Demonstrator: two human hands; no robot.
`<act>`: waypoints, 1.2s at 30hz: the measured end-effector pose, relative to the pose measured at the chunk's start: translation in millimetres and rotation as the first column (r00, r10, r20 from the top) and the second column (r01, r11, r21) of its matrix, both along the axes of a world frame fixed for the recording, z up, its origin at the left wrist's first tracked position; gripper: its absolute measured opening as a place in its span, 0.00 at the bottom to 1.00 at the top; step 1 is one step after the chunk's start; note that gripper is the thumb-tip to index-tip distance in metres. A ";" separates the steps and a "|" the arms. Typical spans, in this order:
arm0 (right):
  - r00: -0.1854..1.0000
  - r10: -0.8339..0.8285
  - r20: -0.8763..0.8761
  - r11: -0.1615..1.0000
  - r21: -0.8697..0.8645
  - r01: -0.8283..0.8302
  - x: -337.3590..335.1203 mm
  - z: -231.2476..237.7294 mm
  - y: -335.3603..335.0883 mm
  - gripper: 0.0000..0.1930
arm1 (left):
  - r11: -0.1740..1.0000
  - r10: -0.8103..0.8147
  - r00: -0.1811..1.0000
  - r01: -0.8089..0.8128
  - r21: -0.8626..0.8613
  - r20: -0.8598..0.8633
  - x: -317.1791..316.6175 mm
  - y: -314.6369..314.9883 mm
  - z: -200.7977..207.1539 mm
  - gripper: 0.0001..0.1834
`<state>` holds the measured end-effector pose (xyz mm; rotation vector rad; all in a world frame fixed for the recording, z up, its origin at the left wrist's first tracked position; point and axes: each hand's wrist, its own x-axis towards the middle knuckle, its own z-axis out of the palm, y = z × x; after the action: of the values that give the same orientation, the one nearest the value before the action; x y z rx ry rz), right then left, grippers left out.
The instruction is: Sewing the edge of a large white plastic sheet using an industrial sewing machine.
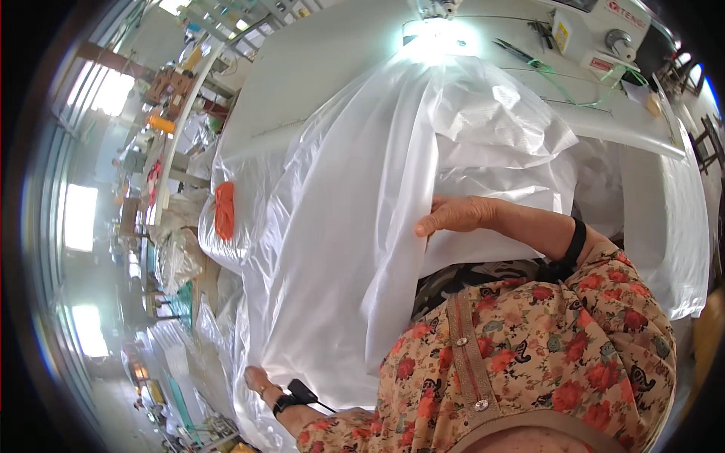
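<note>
A large, glossy white sheet (332, 226), plastic-looking, runs from the brightly lit sewing machine needle area (438, 41) down over the table's front to my lap. My right hand (461, 214) pinches a folded edge of it near the middle, thumb on top and the other fingers partly hidden. Far to the lower left, my left hand (258, 380) is closed on the sheet's outer part, arm stretched out. Between both hands the material hangs in long folds. Glare hides where it meets the machine.
On the pale sewing table (302, 75) lie dark thread snips (517, 53) and a green cord (596, 98), near the machine's body (604, 30) at the right. An orange bundle of cord (224, 211) rests on clear plastic at the left. Cluttered benches stand beyond.
</note>
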<state>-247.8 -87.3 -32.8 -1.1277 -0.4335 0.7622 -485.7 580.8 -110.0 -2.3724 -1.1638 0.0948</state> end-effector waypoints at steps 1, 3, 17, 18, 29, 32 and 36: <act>1.000 -0.028 0.001 1.000 0.000 0.028 -0.4 -6.9 -5.4 0.24 | 1.000 0.018 0.999 -0.017 -0.017 0.041 -5.1 2.6 -4.4 0.11; 0.997 -0.072 0.002 0.997 0.018 0.072 0.1 -18.1 -15.9 0.25 | 0.998 0.065 0.992 -0.063 -0.018 0.110 12.5 -6.4 0.0 0.10; 0.845 0.260 0.468 0.907 -0.419 -0.047 -90.2 18.7 37.3 0.20 | -0.282 -0.169 0.434 0.839 -0.465 0.885 202.1 -300.7 136.5 0.11; 0.794 0.183 0.579 0.948 -0.318 0.012 -96.4 18.8 41.9 0.20 | -0.452 -0.187 0.582 0.665 -0.595 0.792 189.1 -354.6 152.3 0.13; 0.389 0.677 0.625 0.658 -0.750 0.061 -45.0 68.6 26.9 0.18 | -0.349 -0.367 0.553 0.664 -0.661 0.748 177.3 -425.3 151.3 0.08; 0.896 -0.182 0.405 0.821 -0.439 0.365 -13.1 6.3 4.8 0.18 | -0.304 -0.059 0.589 0.758 -0.577 0.806 198.7 -414.3 159.6 0.07; 0.546 -0.790 0.278 0.513 -0.189 0.837 16.8 -31.4 0.4 0.25 | -0.239 -0.070 0.351 0.903 -0.357 0.934 226.1 -404.9 180.8 0.08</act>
<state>-231.0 -86.9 -64.2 -1.5073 0.1426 -0.1379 -259.6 175.8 70.8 -4.2134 0.6352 -0.5708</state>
